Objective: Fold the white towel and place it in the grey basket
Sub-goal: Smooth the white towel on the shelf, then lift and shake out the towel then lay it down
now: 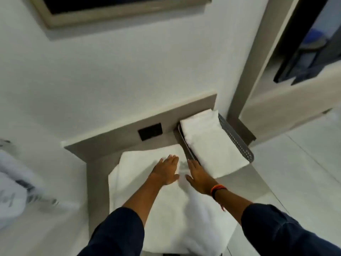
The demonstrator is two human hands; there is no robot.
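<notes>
A white towel (147, 215) lies spread over a small grey table (96, 182), partly doubled over, with its near end hanging toward me. My left hand (166, 169) and my right hand (198, 177) rest flat on its far part, palms down, fingers apart, holding nothing. At the table's far right corner stands the grey perforated basket (236, 138). A folded white towel (212, 143) fills it and sticks out over its near end. My right hand is just left of the basket's near corner.
A white wall (110, 80) rises behind the table, with a dark socket plate (150, 131) on the grey back panel. A door frame (245, 71) and tiled floor (304, 163) lie to the right. A blurred white bundle (13, 191) lies at the left edge.
</notes>
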